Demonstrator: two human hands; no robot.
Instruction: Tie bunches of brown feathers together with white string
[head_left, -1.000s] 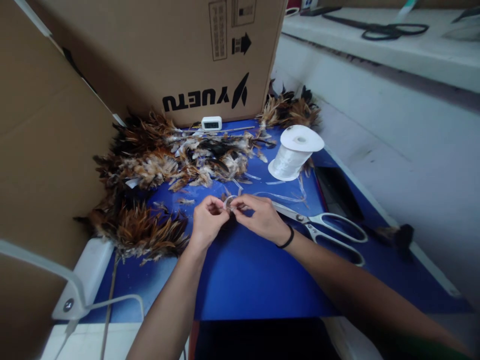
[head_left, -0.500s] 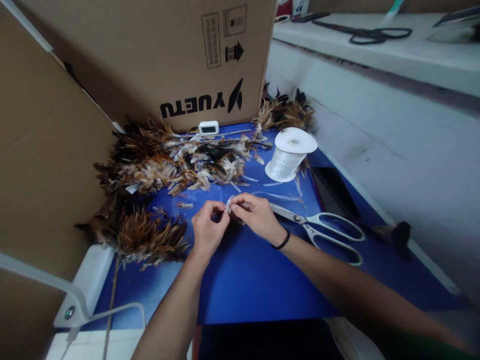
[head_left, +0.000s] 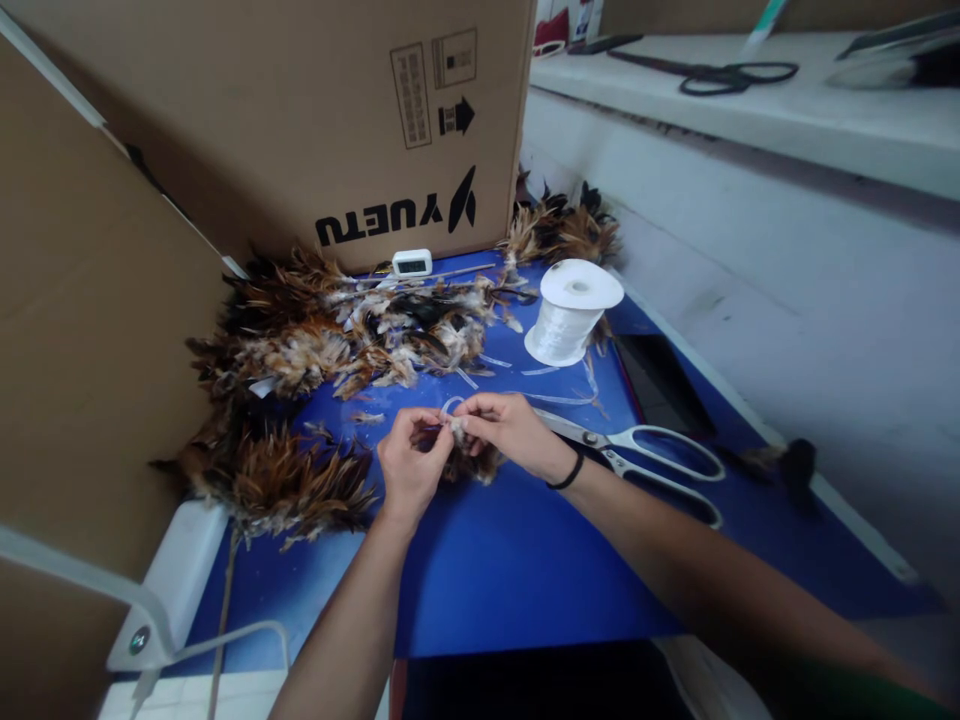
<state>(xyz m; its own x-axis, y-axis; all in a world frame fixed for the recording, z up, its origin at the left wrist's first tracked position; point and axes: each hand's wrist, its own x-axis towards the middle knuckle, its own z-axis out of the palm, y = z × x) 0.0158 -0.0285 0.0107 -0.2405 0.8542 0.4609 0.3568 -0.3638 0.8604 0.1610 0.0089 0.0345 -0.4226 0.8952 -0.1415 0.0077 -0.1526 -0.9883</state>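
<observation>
My left hand point(head_left: 411, 455) and my right hand point(head_left: 511, 432) meet above the blue tabletop point(head_left: 517, 570), fingertips pinched close together. Between them runs a thin, clear-white ribbon point(head_left: 451, 402), looped up over the fingertips. A small tuft of brown feathers point(head_left: 480, 466) shows beneath the right fingers, its pale base at the pinch. Exactly which fingers hold the ribbon and which the feathers is partly hidden. Large scissors point(head_left: 660, 455) with white handles lie just right of my right hand, blades partly behind it. Beyond stands a white spool point(head_left: 571, 315) wound with ribbon.
Piles of brown and black feathers point(head_left: 300, 340) cover the left and back. A cardboard box point(head_left: 262, 120) rises behind them, with a small digital display point(head_left: 412, 263) in front. A dark flat device point(head_left: 666, 385) lies right. A white power strip point(head_left: 169, 580) sits at left; dark scissors point(head_left: 720, 75) rest on a ledge.
The brown feather tuft has come into view below my right fingers. Both hands remain pinched together, and the ribbon loop between them has changed shape. The view has shifted slightly.
</observation>
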